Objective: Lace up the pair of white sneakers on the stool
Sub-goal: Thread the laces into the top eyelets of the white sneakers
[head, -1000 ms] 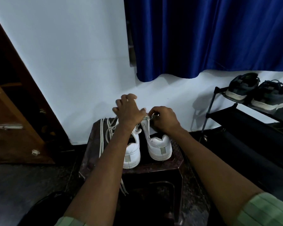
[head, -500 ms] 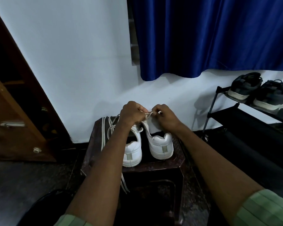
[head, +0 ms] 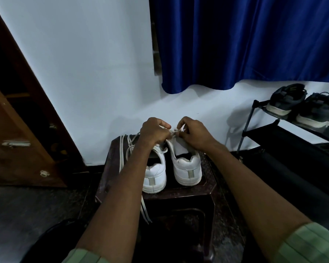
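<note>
Two white sneakers stand heels toward me on a dark brown stool (head: 207, 188): the left sneaker (head: 154, 175) and the right sneaker (head: 187, 168). My left hand (head: 153, 132) and my right hand (head: 195, 132) meet above the right sneaker's front, each pinching a white lace (head: 174, 132) between fingertips. Both hands hide the eyelets and toes. A loose white lace (head: 123, 152) lies along the stool's left side, and lace ends hang over its front edge by my left forearm.
A black shoe rack (head: 292, 135) at right carries a pair of dark sneakers (head: 302, 105). A blue curtain (head: 245, 40) hangs over the white wall behind the stool. A wooden door (head: 13, 139) stands at left. The floor is dark.
My left hand has closed from a looser hold over the left sneaker into a pinch on the lace, meeting my right hand. The view shifted slightly right.
</note>
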Demonstrator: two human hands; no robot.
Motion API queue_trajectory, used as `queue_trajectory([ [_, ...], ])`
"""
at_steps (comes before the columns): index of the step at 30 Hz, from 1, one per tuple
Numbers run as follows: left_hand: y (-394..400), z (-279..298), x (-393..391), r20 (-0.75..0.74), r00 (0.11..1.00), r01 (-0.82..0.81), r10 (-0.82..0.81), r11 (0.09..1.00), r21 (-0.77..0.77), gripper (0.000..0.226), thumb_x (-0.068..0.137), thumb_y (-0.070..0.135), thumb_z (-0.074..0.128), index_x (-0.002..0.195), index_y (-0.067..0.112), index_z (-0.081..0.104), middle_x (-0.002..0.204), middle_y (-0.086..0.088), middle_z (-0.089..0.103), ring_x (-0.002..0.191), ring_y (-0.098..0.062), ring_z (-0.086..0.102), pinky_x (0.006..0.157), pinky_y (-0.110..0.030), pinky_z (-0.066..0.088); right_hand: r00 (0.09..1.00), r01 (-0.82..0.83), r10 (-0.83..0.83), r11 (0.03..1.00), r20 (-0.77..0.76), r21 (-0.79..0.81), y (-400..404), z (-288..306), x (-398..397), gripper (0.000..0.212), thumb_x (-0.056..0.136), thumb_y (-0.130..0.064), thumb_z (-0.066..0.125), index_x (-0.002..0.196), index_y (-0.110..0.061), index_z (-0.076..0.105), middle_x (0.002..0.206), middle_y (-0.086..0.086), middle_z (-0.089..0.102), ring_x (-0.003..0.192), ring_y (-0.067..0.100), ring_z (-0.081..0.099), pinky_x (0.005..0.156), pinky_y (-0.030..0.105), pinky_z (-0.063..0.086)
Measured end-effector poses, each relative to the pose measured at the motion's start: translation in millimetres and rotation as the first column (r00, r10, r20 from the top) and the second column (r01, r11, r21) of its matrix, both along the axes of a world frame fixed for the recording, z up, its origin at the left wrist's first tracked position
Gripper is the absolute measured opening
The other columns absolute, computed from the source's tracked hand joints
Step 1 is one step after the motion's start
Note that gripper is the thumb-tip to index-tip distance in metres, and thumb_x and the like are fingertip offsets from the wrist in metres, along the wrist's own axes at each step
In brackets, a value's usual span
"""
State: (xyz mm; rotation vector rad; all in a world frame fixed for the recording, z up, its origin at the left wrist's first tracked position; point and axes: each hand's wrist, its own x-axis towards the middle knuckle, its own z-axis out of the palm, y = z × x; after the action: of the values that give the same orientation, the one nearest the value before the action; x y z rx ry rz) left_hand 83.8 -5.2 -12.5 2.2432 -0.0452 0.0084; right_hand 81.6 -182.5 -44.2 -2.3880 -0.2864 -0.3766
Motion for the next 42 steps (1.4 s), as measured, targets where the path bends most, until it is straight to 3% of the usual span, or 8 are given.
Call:
queue_trajectory([
  [4,0,0,-1,0.005,1.000,-0.004,0.004,1.000,0.010,0.026,0.068,0.014,0.084,0.092,0.025,0.080,0.085,-0.001,0.077,0.083,-0.018,0.074,0.081,-0.030,0.061,0.999,0.002,-0.003,1.000,-0.045,-0.026,-1,1,-3,0.006,0.089,-0.007,0.073,0.089,-0.010,0.078,0.078,-0.007,0.064,0.072,0.009,0.056,0.067,0.018,0.037],
  [10,-1,0,0,0.012,1.000,0.002,-0.003,1.000,0.018,0.025,0.070,0.014,0.083,0.088,0.030,0.079,0.090,0.001,0.078,0.086,-0.017,0.074,0.085,-0.031,0.061,0.970,0.092,0.107,0.668,-0.217,0.738,0,19,-8,0.022,0.104,-0.009,0.048,0.087,-0.020,0.058,0.085,0.005,0.073,0.078,0.012,0.064,0.064,0.027,0.041],
  [17,-3,-2,1,0.060,0.998,-0.006,0.002,0.998,0.059,0.024,0.073,0.019,0.084,0.094,0.029,0.081,0.094,0.003,0.078,0.092,-0.015,0.073,0.087,-0.029,0.058,1.000,-0.002,0.007,0.988,-0.030,0.153,8,7,-4,0.004,0.088,-0.019,0.075,0.092,-0.018,0.074,0.077,-0.011,0.065,0.068,0.002,0.056,0.066,0.022,0.042],
  [23,-2,-3,1,0.053,0.999,-0.003,0.000,0.999,0.054,0.026,0.070,0.015,0.083,0.091,0.030,0.081,0.090,0.007,0.078,0.090,-0.013,0.073,0.088,-0.030,0.059,0.994,0.098,-0.108,0.939,-0.012,-0.329,13,5,-1,0.005,0.086,-0.017,0.075,0.087,-0.012,0.076,0.088,0.010,0.073,0.085,0.031,0.063,0.067,0.031,0.037],
  [27,0,-2,0,0.053,0.999,-0.012,0.009,0.999,0.049,0.026,0.068,0.016,0.082,0.088,0.032,0.079,0.086,0.009,0.077,0.086,-0.012,0.073,0.082,-0.026,0.057,0.998,0.058,-0.055,0.986,-0.023,0.154,12,9,-6,0.015,0.091,-0.003,0.068,0.083,-0.016,0.070,0.073,-0.008,0.063,0.065,0.002,0.054,0.064,0.018,0.038],
  [32,-1,-2,1,0.043,0.999,-0.009,0.007,0.999,0.045,0.026,0.070,0.014,0.081,0.088,0.033,0.079,0.088,0.009,0.078,0.086,-0.012,0.073,0.083,-0.026,0.058,0.979,0.148,0.009,0.648,-0.202,0.747,8,28,-10,0.016,0.106,-0.008,0.037,0.095,-0.014,0.046,0.079,0.004,0.066,0.057,0.012,0.045,0.053,0.024,0.035],
  [37,-2,-2,1,0.047,0.999,-0.007,0.006,0.999,0.038,0.025,0.068,0.015,0.082,0.083,0.034,0.076,0.087,0.009,0.077,0.085,-0.013,0.074,0.083,-0.028,0.059,0.999,0.032,-0.029,0.995,-0.034,0.090,-3,11,-6,0.015,0.093,-0.029,0.073,0.096,-0.016,0.067,0.083,-0.007,0.064,0.073,0.013,0.057,0.066,0.032,0.042],
  [42,-1,-2,1,0.057,0.998,-0.008,0.006,0.999,0.047,0.024,0.069,0.016,0.082,0.084,0.034,0.076,0.085,0.012,0.076,0.087,-0.012,0.073,0.084,-0.029,0.059,0.996,0.078,-0.081,0.991,-0.024,-0.106,2,6,-2,0.005,0.088,-0.020,0.076,0.086,-0.023,0.079,0.077,-0.007,0.069,0.078,0.015,0.060,0.070,0.026,0.040],
])
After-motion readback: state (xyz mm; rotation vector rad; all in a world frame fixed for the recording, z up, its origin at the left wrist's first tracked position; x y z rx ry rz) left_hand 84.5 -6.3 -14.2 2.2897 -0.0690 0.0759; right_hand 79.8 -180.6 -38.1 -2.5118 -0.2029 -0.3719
